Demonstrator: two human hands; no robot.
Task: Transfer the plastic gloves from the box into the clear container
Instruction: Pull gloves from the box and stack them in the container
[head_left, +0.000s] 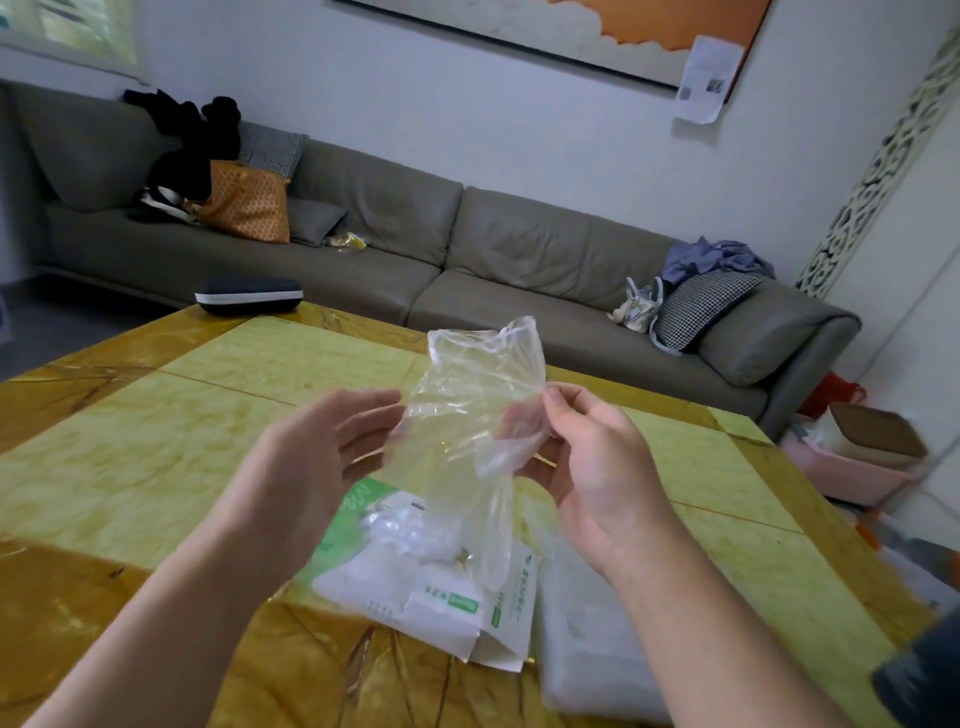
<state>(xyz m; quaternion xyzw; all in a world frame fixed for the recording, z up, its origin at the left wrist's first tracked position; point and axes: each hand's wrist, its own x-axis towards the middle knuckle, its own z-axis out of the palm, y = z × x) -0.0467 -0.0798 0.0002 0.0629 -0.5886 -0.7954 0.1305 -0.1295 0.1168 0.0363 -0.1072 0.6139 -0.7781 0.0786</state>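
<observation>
one glove held up over the counter

the right hand (587, 457) pinches a clear plastic glove (467, 431) by its edge, above the counter (156, 441). the left hand (322, 457) is beside it, fingers relaxed and spread, touching the glove's left side. below lie the torn green-and-white box (441, 587) and, beside it toward the counter's right edge, the clear container (587, 639).
</observation>
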